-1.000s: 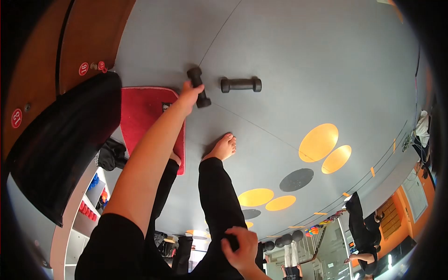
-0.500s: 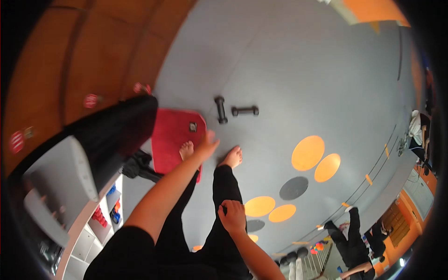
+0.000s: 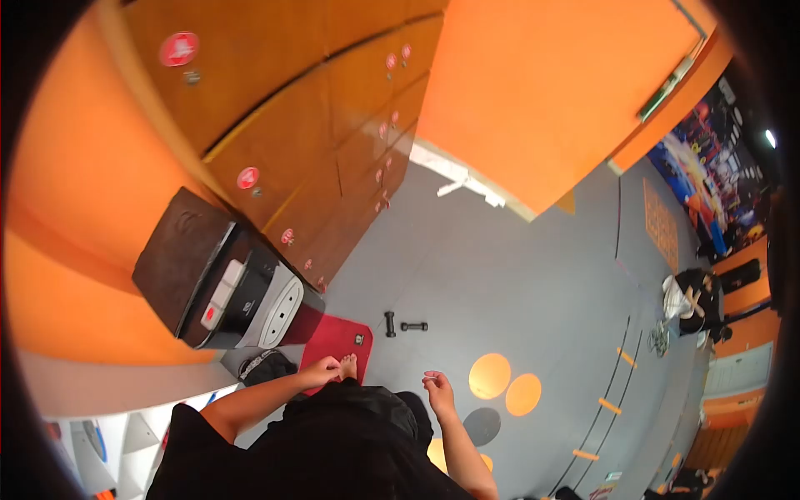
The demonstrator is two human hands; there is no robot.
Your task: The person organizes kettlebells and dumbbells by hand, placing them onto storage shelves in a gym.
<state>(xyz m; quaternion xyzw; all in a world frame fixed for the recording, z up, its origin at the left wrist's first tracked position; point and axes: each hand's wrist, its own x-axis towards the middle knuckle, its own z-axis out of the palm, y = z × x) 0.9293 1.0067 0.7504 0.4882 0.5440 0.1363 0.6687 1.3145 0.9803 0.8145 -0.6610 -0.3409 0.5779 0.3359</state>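
Note:
My left hand [image 3: 320,370] hangs at my side over the red mat [image 3: 332,334], its fingers loosely bent and apart, with no object visible in them. Just beyond its fingertips my bare foot [image 3: 348,365] rests on the mat. My right hand [image 3: 438,392] is raised above the grey floor with its fingers curled. A small pale sliver [image 3: 430,378] shows at those fingers, too small to name. Two black dumbbells lie on the floor right of the mat: one dumbbell [image 3: 390,324] points away from me, the other dumbbell [image 3: 414,326] lies crosswise. Neither hand touches them.
A black and grey machine [image 3: 250,287] stands beside the mat, against wooden lockers [image 3: 292,125]. A dark bag [image 3: 268,367] lies near its base. Orange floor circles [image 3: 489,377] are at right. Another person [image 3: 698,300] is at the far right.
My view has risen and tilted up, bringing the lockers, machine and orange door into sight. My left arm has drawn back toward my side. My right hand has moved away from my leg.

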